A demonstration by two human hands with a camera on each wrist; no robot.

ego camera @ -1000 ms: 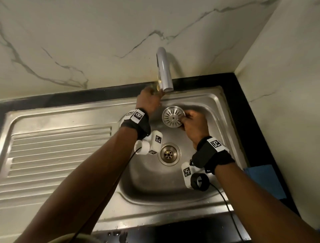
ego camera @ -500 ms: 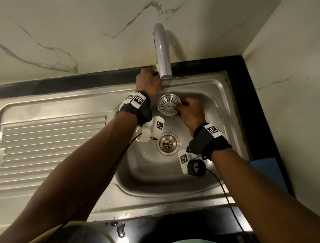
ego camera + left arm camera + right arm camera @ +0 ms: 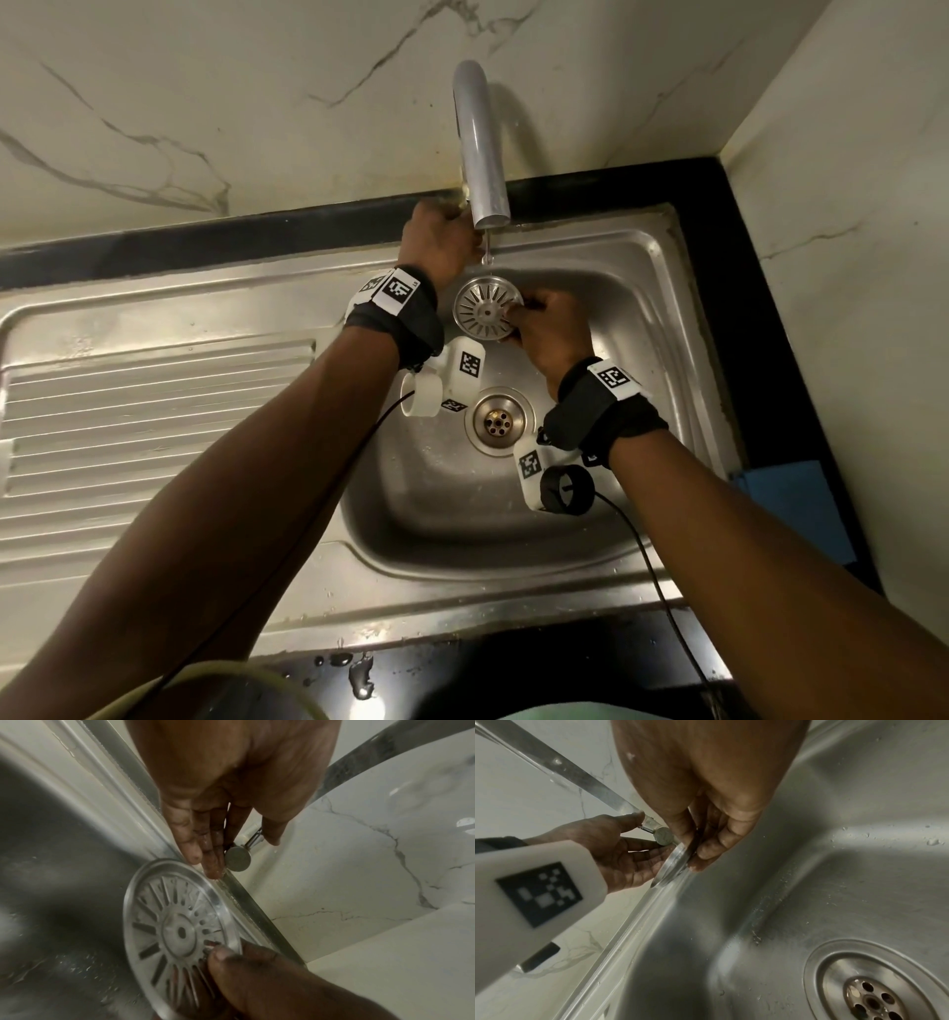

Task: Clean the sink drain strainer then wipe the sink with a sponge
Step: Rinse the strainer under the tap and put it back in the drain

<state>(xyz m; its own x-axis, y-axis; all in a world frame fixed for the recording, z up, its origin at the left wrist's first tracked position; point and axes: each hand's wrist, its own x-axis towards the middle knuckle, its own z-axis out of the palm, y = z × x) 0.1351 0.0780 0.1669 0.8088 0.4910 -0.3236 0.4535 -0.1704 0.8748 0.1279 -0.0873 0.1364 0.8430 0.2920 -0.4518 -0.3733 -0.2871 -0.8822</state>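
The round slotted metal strainer (image 3: pixel 487 313) is held upright just below the tap spout (image 3: pixel 482 154), above the sink basin (image 3: pixel 452 514). My right hand (image 3: pixel 518 318) pinches its right edge, thumb on the face (image 3: pixel 223 953) and fingers behind (image 3: pixel 706 850). A thin stream of water (image 3: pixel 485 252) falls from the spout onto the strainer's rim. My left hand (image 3: pixel 441 231) is at the back edge of the sink, thumb and fingers on either side of the tap's lever handle (image 3: pixel 237 858). The open drain (image 3: pixel 498 421) lies below both wrists.
A ribbed draining board (image 3: pixel 154 411) takes up the sink's left half. A blue pad (image 3: pixel 791 514), maybe the sponge, lies on the black counter right of the basin. Marble walls close the back and right. Water drops sit on the front counter edge (image 3: pixel 359 673).
Water has started to run from the spout. The right hand has kept the strainer under the spout, and the left hand has stayed on the tap handle. The head camera shifted.
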